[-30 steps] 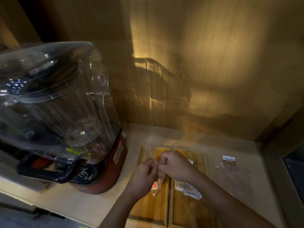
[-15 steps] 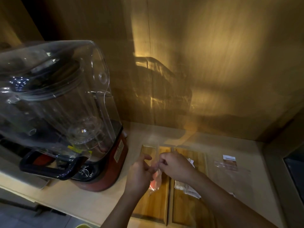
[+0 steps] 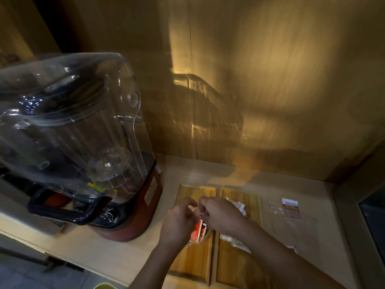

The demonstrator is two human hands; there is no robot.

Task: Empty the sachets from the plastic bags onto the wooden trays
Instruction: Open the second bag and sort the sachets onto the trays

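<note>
Head cam, dim warm light, wood-panel wall behind. Your left hand [image 3: 179,223] and right hand [image 3: 220,215] are together above the left of two rectangular wooden trays [image 3: 193,261], both pinching the top of a small clear plastic bag [image 3: 200,230] w/ fingertips; the two hands are nearly touching at the bag mouth. Whether the mouth is parted or sealed: can't tell, too blurred. Bag hangs down between your palms, slightly tilted, and inside it you can see orange-red sachets [image 3: 196,229] w/ a white-edged one beside them, bunched at the bag's lower half. Bag bottom sits just over the left tray; contact w/ the wood can't be judged. Right wooden tray [image 3: 237,268] lies just beside the left tray, long edges nearly touching, both on the pale beige countertop [image 3: 116,253]. On the right tray: a loose pile of white paper sachets [image 3: 236,206], partly hidden under your right wrist and forearm, more showing at approx mid-tray. Right of the trays, flat on the counter, lies a flat clear plastic bag w/ a white-and-brown label [image 3: 290,207], apart from your hands. Left of the trays stands a large blender w/ dark red base and clear plastic sound cover [image 3: 83,126], black handle facing you; near the left tray, not touching it.
</note>
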